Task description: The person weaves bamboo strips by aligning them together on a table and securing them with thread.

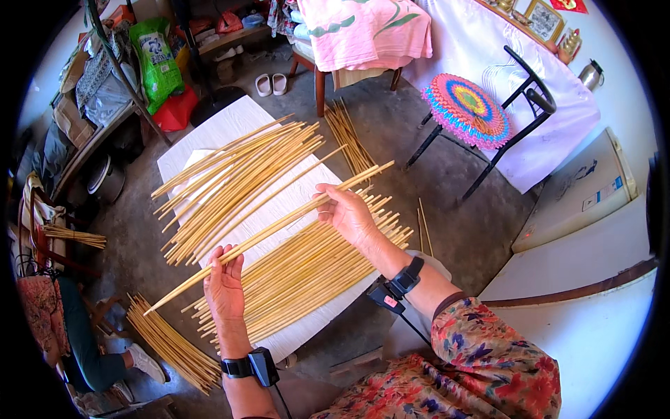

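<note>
My left hand and my right hand hold a few long, thin yellow sticks slantwise above a white-covered low table. The left fingers close round the nearer part of the sticks; the right thumb and fingers pinch them farther up. Their lower left ends stick out past the table's edge. Beyond the held sticks lies a loose, fanned pile of similar sticks. Closer to me, a wide layer of sticks lies side by side, passing below both hands. Black devices are strapped on both wrists.
Stick bundles lie on the floor at the near left and beyond the table. A black chair with a colourful round cover stands at the right. Another person's leg shows at the left. White slippers lie behind.
</note>
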